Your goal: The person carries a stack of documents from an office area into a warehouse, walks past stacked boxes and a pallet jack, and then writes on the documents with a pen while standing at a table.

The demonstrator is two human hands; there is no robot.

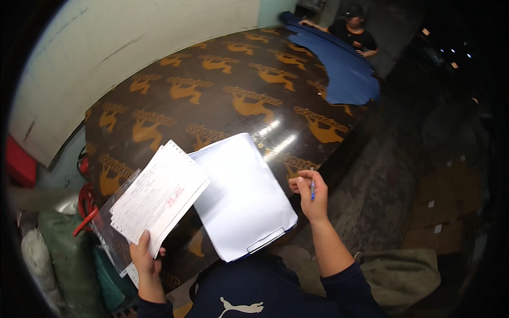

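Observation:
My left hand grips a sheaf of printed forms by the lower corner, thumb on top. The forms have perforated edges and a red stamp. A clear plastic sleeve shows beneath them. Right of the forms, a clipboard carries blank white sheets and lies on the dark table near my body. My right hand is beside the clipboard's right edge, fingers curled around a blue pen. The pen is apart from the paper.
The dark table has orange figures printed on it. At its far right end another person handles a blue hide-like sheet. Wrapped rolls and a red curved object are at left. Cardboard stands at right.

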